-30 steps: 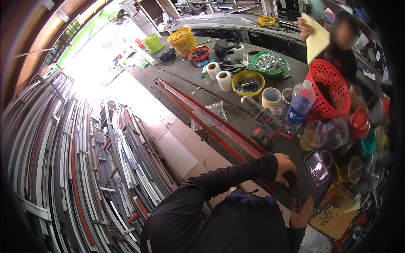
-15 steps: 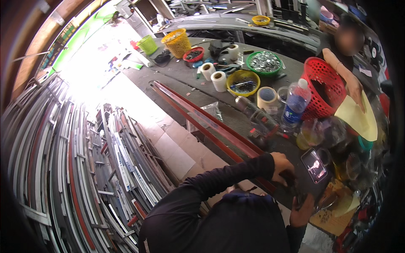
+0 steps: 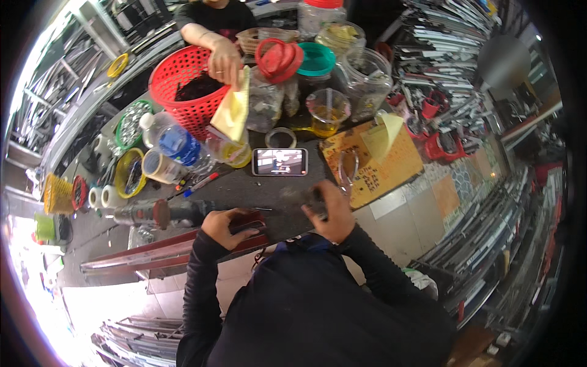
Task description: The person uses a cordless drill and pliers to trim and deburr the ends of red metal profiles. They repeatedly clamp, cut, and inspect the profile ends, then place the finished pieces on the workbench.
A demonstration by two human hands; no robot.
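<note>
Black sleeves are coming up from the bottom edge onto a dark, scuffed worktop (image 3: 269, 189). Left hand (image 3: 227, 225) is curling over the end of a long red metal profile (image 3: 153, 251), fingers bent down on it, so it's gripping rather than spread. Right hand (image 3: 330, 211) is closing around a small dark part (image 3: 312, 197) just right of that profile end; can't tell what the part is, it's blurry. Both hands are sitting near each other, not touching.

Just past them a smartphone (image 3: 280, 161) is lying flat with its screen lit. Left of the phone a grey power drill (image 3: 153, 214) is lying on its side, and a clear plastic bottle (image 3: 177, 145) is lying beside tape rolls. Further back, a round red mesh basket (image 3: 177, 82) is sitting behind the phone, and another person's hand (image 3: 225, 61) is pinching a yellow cloth (image 3: 233, 113) next to it.
</note>
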